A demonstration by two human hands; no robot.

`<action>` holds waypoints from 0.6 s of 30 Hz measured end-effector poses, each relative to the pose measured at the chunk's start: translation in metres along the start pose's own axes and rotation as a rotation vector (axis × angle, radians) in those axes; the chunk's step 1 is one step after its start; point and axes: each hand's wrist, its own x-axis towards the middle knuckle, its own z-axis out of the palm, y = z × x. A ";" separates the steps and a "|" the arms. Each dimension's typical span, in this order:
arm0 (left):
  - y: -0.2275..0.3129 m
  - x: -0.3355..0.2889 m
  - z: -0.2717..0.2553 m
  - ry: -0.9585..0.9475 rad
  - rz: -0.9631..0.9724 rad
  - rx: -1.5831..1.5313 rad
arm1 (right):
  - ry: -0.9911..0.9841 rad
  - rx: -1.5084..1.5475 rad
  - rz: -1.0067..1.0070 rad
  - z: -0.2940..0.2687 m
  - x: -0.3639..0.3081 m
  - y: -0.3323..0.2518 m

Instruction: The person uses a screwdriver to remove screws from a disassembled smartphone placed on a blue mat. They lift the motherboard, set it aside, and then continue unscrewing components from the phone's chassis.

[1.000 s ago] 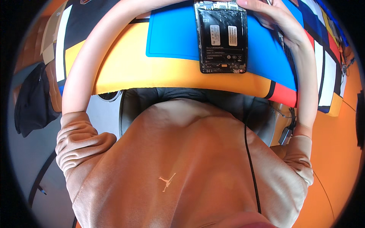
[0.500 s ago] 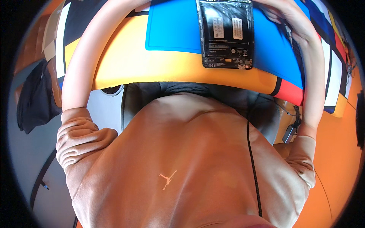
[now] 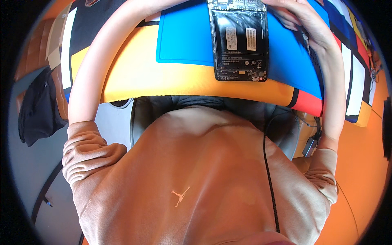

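Observation:
An opened smartphone (image 3: 240, 49) lies on a blue mat (image 3: 185, 38), its back cover off. Its black battery carries two white labels, and circuit boards show at both ends. The phone's far end is cut off by the top edge of the view. My right hand (image 3: 300, 16) is at the phone's far right corner with several fingers curled inward; the fingertips nearest the phone run out of view, so anything held is hidden. My left hand (image 3: 165, 3) reaches in from the left toward the phone's far end, its fingers beyond the top edge.
Under the mat is a cloth (image 3: 122, 83) in yellow, black, white and red blocks, covering the table. A dark cable (image 3: 306, 38) runs beside my right wrist. A black cord (image 3: 269, 175) hangs over my sweatshirt. A black bag (image 3: 38, 106) is at the left.
The view has shifted, so the phone, mat and table edge sit a little lower in it. More of my right hand's curled fingers shows. The phone stays on the mat.

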 end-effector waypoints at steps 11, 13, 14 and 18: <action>0.003 -0.002 0.001 0.007 -0.007 0.049 | -0.209 -0.029 -0.119 -0.021 0.013 0.018; 0.003 -0.001 0.002 0.017 -0.002 0.050 | -0.268 -0.068 -0.161 -0.026 0.018 0.024; 0.003 -0.002 0.001 0.020 -0.018 0.090 | -0.263 -0.039 -0.148 -0.028 0.019 0.027; 0.004 -0.002 0.001 0.025 -0.022 0.119 | -0.224 -0.067 -0.138 -0.031 0.019 0.031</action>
